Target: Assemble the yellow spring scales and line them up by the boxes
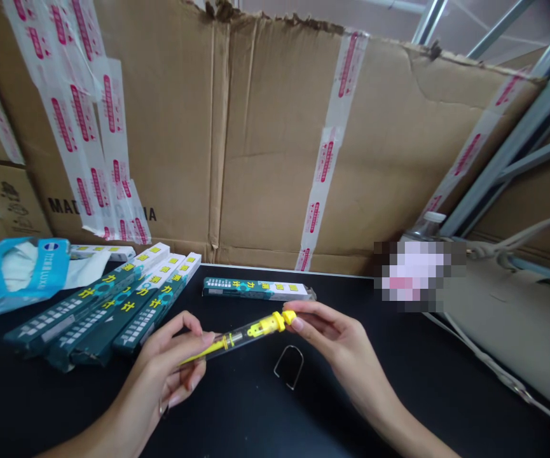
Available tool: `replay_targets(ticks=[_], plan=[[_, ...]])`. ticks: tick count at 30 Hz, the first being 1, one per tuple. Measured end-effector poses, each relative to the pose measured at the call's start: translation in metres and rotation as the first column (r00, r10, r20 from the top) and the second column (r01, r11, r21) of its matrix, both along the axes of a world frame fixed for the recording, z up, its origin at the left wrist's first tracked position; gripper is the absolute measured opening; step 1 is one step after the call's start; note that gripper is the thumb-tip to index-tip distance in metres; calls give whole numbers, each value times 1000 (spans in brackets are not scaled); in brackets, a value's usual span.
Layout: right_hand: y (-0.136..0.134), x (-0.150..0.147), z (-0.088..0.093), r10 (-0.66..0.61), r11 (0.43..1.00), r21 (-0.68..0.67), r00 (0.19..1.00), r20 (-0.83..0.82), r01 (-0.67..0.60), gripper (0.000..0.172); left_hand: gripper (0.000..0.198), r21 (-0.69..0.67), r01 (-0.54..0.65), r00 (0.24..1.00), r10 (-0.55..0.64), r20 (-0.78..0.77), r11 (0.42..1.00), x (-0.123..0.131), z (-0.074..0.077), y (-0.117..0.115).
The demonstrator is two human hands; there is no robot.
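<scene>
A clear plastic tube with a yellow part inside is held level above the black table. My left hand pinches its lower left end between thumb and fingers. My right hand pinches the yellow cap at the tube's right end. A small bent wire clip lies on the table just below the tube. One green and white box lies behind the tube.
Three long green and white boxes lie side by side at the left. A blue and white packet sits at the far left. A taped cardboard wall stands behind. A bottle and a cable are at the right.
</scene>
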State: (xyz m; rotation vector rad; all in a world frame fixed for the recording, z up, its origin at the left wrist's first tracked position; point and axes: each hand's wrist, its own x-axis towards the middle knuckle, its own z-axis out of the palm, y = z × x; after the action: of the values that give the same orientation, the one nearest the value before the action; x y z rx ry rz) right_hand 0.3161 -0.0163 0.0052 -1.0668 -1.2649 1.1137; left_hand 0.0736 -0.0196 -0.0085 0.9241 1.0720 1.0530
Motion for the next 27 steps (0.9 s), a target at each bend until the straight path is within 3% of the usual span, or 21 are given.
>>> replay_targets(ticks=[13,16,20,22,27], plan=[[-5,5,1,-37,992,125,949,313,-3,25,45,34,19,1000,-19,-4,999,-1,-1,0],[-5,5,0,-66,979,201,882,467,-34,26,49,40,18,1000,-18,-1,999,0,-1,1],[-5,7,0,-159,939,333,742,651,-90,40,49,42,29,999,-28,-17,999,0,-1,3],[-6,9,2,-139,931,338,715,685,-142,42,48,53,39,999,-38,-26,998,0,-1,2],[-7,14,13,45,929,229,703,710,-290,30,48,48,34,999,-32,-40,998,-1,-2,1]])
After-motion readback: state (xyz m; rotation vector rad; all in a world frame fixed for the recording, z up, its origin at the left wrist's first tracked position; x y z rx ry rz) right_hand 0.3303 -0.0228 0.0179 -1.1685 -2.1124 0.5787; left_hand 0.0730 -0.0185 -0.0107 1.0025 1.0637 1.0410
